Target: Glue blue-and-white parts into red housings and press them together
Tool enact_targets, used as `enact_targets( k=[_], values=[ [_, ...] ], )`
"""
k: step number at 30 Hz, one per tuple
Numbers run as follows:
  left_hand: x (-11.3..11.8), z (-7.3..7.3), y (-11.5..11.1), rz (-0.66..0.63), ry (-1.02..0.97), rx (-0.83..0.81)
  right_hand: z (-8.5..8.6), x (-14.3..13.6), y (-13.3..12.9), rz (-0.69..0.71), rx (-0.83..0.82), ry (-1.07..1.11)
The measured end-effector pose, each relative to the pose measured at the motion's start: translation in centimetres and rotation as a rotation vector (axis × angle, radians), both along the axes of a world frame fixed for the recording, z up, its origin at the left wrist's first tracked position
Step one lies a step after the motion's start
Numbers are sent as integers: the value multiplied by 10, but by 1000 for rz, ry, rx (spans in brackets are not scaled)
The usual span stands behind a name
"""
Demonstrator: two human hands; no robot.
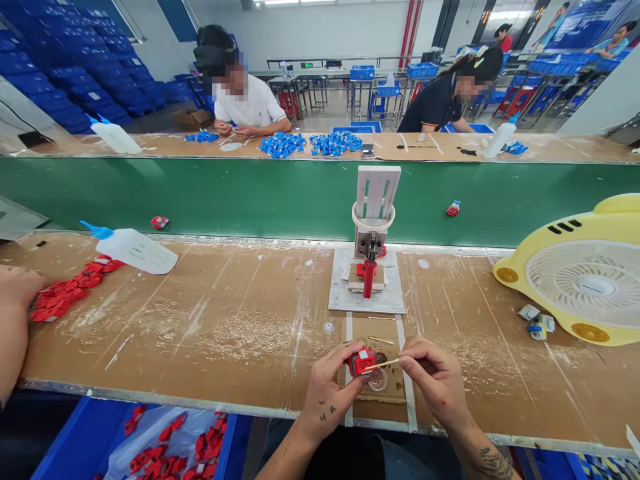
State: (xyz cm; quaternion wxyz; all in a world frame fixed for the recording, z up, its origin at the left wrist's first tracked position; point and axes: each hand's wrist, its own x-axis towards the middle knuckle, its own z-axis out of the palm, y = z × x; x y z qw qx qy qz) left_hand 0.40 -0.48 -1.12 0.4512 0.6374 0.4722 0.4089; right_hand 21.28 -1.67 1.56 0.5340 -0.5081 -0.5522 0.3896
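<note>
My left hand [327,393] pinches a small red toy car [362,362] with grey and white parts between thumb and fingers. In my right hand [436,379] is a thin wooden stick [386,364], its tip touching the car or right at it. Below them, a small clear round dish [378,380] rests on a cardboard piece [385,397] edged with white tape strips. Another thin stick [381,341] lies just beyond the hands. Farther back stands a toggle press [371,253] with a red handle and a red part under it.
A yellow fan [590,273] stands at right beside several grey parts [538,323]. At left are a white glue bottle [145,251], red parts [70,290] and another person's arm [15,320]. A blue bin [75,443] sits below. Two workers sit beyond the green belt [260,200].
</note>
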Motion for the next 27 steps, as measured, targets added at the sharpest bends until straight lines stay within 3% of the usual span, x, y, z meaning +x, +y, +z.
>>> enact_targets(
  k=[10,19,24,27],
  values=[
    [4,9,-2,-26,26,160,1,-3,0,27,26,-30],
    [-3,9,1,-29,169,460,21,12,1,28,136,-326],
    [-2,7,0,-31,216,480,35,8,0,39,319,-456],
    [-3,6,0,-26,195,445,37,8,-1,42,346,-452]
  ],
)
